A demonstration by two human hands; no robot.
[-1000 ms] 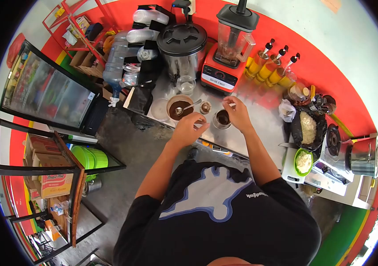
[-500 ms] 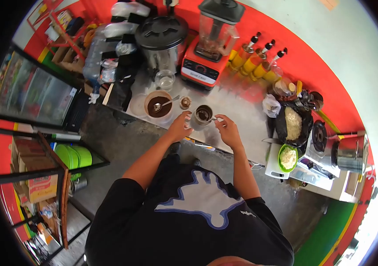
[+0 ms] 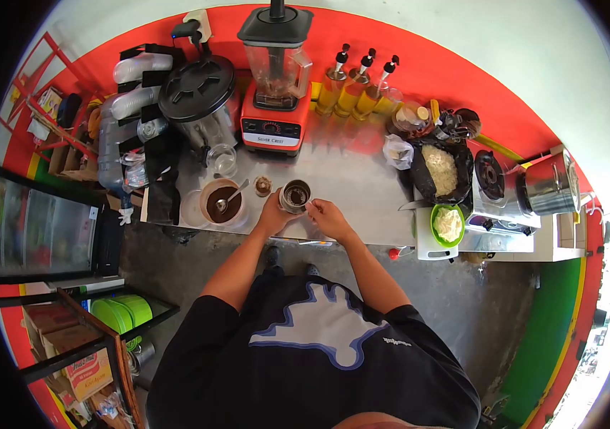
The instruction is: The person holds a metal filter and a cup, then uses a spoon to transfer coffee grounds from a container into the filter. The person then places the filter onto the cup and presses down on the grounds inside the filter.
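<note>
A metal mug (image 3: 295, 207) with dark contents stands at the front of the steel counter (image 3: 369, 179), between my two hands. My left hand (image 3: 274, 217) is wrapped round the mug's left side. On the other side, the fingers of my right hand (image 3: 328, 218) pinch the mug's handle. Left of the mug sits a small open jar (image 3: 263, 186) with brown stuff in it. Further left is a tub (image 3: 207, 193) of dark brown powder, with a metal spoon (image 3: 239, 190) resting in it.
A red blender (image 3: 273, 125) and a large black-lidded container (image 3: 198, 89) stand behind. Several pump bottles (image 3: 350, 89) line the wall. To the right are a knife (image 3: 413, 205), a green bowl (image 3: 436, 225) of pale food on a white board, and a stove (image 3: 508, 196).
My left hand has closed round the mug's side, where before its fingers were spread beside it. My right hand stays at the handle. The camera view has shifted, so the counter appears further left.
</note>
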